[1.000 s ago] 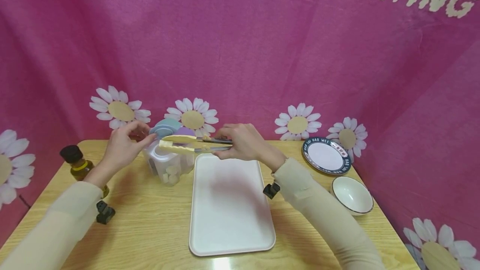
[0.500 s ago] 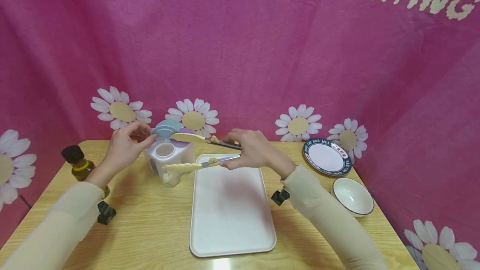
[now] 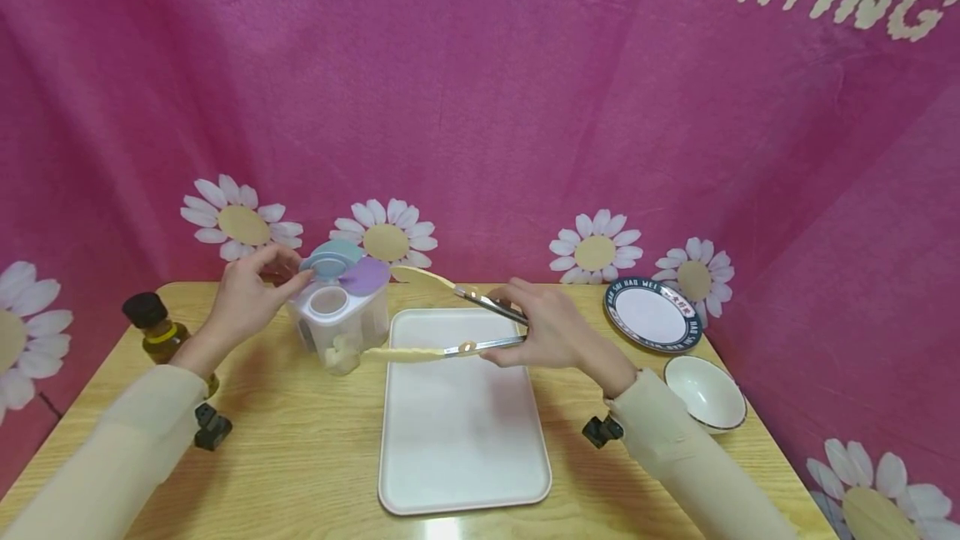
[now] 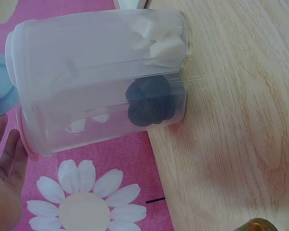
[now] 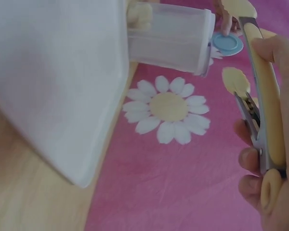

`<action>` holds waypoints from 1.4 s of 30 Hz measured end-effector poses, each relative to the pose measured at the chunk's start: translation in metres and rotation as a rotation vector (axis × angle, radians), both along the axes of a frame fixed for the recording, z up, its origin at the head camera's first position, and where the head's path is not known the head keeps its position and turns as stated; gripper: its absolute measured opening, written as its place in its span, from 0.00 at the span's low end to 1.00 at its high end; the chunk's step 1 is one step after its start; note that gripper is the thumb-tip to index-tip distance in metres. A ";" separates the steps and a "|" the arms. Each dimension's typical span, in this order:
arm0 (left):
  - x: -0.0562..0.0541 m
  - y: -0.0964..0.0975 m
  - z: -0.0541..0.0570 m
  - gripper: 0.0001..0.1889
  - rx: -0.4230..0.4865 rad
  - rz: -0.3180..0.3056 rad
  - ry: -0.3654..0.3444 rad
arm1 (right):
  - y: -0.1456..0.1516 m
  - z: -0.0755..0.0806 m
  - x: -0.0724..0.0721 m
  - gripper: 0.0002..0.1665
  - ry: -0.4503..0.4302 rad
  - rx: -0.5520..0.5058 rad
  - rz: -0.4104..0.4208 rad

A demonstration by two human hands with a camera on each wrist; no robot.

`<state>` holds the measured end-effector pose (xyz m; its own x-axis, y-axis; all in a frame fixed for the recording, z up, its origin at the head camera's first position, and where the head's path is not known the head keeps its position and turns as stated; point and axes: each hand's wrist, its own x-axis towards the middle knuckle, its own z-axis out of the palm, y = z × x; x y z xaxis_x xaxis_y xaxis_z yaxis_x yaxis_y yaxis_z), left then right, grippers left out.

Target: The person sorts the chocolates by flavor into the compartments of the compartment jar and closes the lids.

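In the head view my left hand point(image 3: 251, 294) pinches the raised blue flip lid point(image 3: 332, 262) of a clear, several-section container point(image 3: 375, 319). Below this lid the round opening point(image 3: 328, 300) is uncovered. Through the wall show white chunks point(image 4: 166, 50) at the bottom of one section and dark rounded pieces point(image 4: 151, 101) in another. My right hand point(image 3: 551, 323) grips cream-tipped metal tongs point(image 5: 267, 96) by their arms, to the right of the container and above the tray. The tong arms stand wide apart, with nothing between their tips.
A white rectangular tray point(image 3: 465, 432) lies mid-table, right of the container. Far left stands a black-capped oil bottle point(image 3: 161, 330). On the right are a blue-rimmed plate point(image 3: 617, 311) and a white bowl point(image 3: 705, 394). A pink daisy cloth point(image 3: 480, 148) hangs behind.
The tongs have spread from nearly together over the container's opening. My right hand has drawn them rightward and nearer to me. My left hand stays on the lid.
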<state>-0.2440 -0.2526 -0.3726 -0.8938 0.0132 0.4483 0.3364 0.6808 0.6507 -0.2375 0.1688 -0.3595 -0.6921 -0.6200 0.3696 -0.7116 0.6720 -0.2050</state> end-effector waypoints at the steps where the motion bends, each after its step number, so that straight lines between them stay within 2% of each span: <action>1: 0.000 0.000 0.000 0.11 0.000 -0.001 0.001 | 0.003 -0.002 0.002 0.41 0.003 -0.012 -0.013; 10: 0.000 0.000 0.000 0.11 0.000 0.001 0.004 | 0.032 -0.035 0.015 0.42 0.100 -0.158 -0.158; 17: -0.002 0.002 0.000 0.11 0.004 0.001 -0.001 | 0.053 -0.059 0.022 0.40 0.029 -0.304 -0.384; 22: -0.002 0.003 0.001 0.11 0.005 0.004 0.004 | 0.068 -0.071 0.020 0.40 0.015 -0.331 -0.537; 26: -0.002 0.003 0.002 0.12 0.007 0.001 0.001 | 0.079 -0.081 0.015 0.41 -0.012 -0.311 -0.638; 30: -0.002 0.002 0.001 0.11 0.007 -0.003 0.000 | 0.089 -0.091 0.007 0.44 -0.037 -0.262 -0.702; 36: 0.000 0.001 0.001 0.12 0.010 -0.009 -0.017 | 0.099 -0.103 -0.001 0.49 -0.078 -0.189 -0.754; 42: 0.001 0.001 0.000 0.13 0.011 -0.008 -0.022 | 0.103 -0.113 -0.005 0.49 -0.059 -0.134 -0.775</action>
<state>-0.2428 -0.2520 -0.3723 -0.9035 0.0153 0.4284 0.3270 0.6708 0.6656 -0.2422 0.2721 -0.4726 -0.9297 0.0946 0.3561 -0.0358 0.9388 -0.3426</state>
